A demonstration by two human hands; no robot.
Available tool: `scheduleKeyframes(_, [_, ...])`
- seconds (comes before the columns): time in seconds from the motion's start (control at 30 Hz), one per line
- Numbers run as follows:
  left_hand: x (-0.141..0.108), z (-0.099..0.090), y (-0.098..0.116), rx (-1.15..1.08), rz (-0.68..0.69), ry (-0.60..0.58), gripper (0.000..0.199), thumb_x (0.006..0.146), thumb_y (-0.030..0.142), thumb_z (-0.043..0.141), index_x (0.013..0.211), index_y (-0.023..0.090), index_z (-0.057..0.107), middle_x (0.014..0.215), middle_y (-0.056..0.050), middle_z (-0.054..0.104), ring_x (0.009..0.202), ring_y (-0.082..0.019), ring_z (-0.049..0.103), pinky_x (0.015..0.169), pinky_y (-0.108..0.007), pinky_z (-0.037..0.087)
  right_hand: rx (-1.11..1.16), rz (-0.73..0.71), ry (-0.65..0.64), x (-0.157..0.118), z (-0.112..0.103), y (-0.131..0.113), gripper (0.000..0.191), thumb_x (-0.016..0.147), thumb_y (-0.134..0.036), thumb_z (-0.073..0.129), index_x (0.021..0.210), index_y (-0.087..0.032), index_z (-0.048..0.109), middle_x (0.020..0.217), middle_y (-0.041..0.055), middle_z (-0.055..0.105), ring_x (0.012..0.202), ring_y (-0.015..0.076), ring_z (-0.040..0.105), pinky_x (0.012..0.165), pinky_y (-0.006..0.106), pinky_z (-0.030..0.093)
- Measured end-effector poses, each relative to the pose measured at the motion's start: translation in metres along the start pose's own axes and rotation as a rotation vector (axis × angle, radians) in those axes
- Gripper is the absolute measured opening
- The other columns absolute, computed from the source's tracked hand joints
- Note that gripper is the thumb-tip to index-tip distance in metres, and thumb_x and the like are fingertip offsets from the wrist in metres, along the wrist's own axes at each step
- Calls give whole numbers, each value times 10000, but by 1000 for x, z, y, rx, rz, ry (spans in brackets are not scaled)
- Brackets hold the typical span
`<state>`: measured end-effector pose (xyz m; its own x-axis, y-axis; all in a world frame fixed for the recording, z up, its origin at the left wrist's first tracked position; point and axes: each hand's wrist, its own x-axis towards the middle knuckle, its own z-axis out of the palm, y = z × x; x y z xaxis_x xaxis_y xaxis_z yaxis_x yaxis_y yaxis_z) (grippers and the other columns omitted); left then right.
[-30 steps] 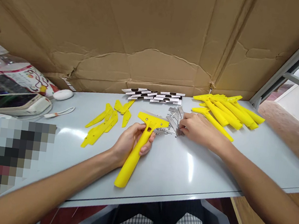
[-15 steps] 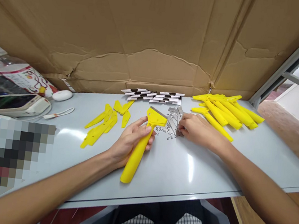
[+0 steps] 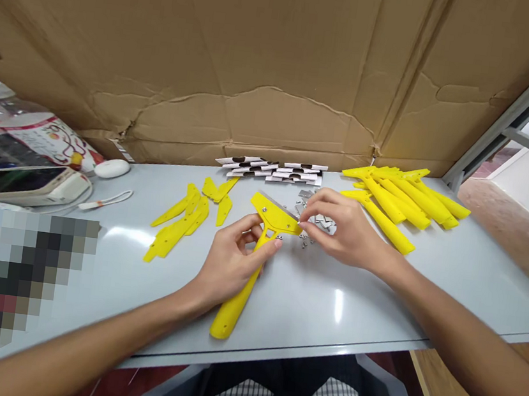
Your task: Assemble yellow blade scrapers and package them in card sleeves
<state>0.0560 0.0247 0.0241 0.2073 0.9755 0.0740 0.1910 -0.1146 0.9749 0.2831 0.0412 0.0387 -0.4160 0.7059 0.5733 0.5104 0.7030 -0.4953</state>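
My left hand (image 3: 231,258) is wrapped round a yellow scraper (image 3: 235,310), just below its wide head. The handle points down toward the table's front edge. A thin grey blade edge shows along the top of the head, and small metal fasteners sit in the head's face. My right hand (image 3: 345,230) is closed in a pinch at the head's right end. What lies between its fingertips is too small to make out. Loose screws (image 3: 304,244) and flat metal pieces (image 3: 323,221) lie beside and partly behind the right hand.
Flat yellow plates (image 3: 177,232) are spread left of the scraper. At the right lies a pile of yellow scraper handles (image 3: 402,199). White-and-black packets (image 3: 272,171) line the cardboard (image 3: 273,45) behind. A phone (image 3: 16,180), a bottle (image 3: 50,133) and a white oval device (image 3: 112,168) stand left.
My right hand has come from the metal pieces to the right end of the scraper's head. My left hand has turned the scraper so that its other face with fasteners shows.
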Motion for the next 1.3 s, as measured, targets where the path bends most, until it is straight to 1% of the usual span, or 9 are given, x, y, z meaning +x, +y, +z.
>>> scheduleKeyframes(0.27, [-4,2,4,115,105,3,329,785,344,810,708,209,521,717,30,468,641,-129,474,476,-211,378,-23,-7,-10,-4,14,-6,96,922,-168,621,870,-205,692,1041,82,641,987,208,617,909,387,503])
scheduleKeyframes(0.47, [-6,1,5,127,138,-8,307,788,327,807,703,203,540,730,23,489,667,-133,473,527,-222,391,179,270,-18,-2,13,-10,56,808,-160,682,804,-203,646,918,30,682,857,175,645,767,328,509])
scheduleKeyframes(0.57, [-6,2,5,122,142,-38,277,794,331,797,709,199,568,755,6,538,689,-141,482,566,-236,418,408,443,-42,-1,14,-6,177,753,-205,752,865,-205,614,905,7,682,806,157,647,743,322,522])
scheduleKeyframes(0.87, [-4,0,2,37,57,-98,261,770,332,819,728,193,602,728,13,538,652,-134,509,533,-226,445,706,613,-74,0,15,2,332,655,-185,859,887,-198,621,903,0,662,792,145,636,690,297,525])
scheduleKeyframes(0.97, [0,-3,-1,7,-24,-98,268,773,338,829,926,185,671,745,14,579,625,-142,585,527,-238,484,818,654,-69,0,13,2,303,687,-209,862,883,-200,631,898,5,657,779,151,646,633,288,539])
scheduleKeyframes(1.03, [3,-5,0,-5,-91,-81,502,764,318,840,1208,195,642,812,7,629,586,-151,633,512,-257,518,849,672,-48,0,12,2,262,726,-219,844,881,-200,633,918,7,661,749,142,655,635,294,555])
scheduleKeyframes(1.1, [5,-9,2,-5,-123,-68,809,748,272,851,1466,246,479,934,-19,683,567,-159,665,505,-279,550,840,689,-24,0,11,2,235,753,-214,828,880,-199,631,934,9,669,705,129,661,644,301,567])
scheduleKeyframes(1.2, [5,-14,6,83,-13,-53,945,729,202,857,1558,304,415,1083,-67,730,596,-145,669,569,-288,580,811,708,6,0,11,1,225,764,-197,819,872,-201,622,937,9,682,672,127,681,661,311,580])
scheduleKeyframes(1.3, [2,-18,7,331,230,-81,582,807,174,776,1370,280,673,1123,-82,762,775,-189,699,788,-346,600,803,703,4,-1,12,0,210,787,-204,812,867,-203,618,928,7,688,674,136,705,691,322,593])
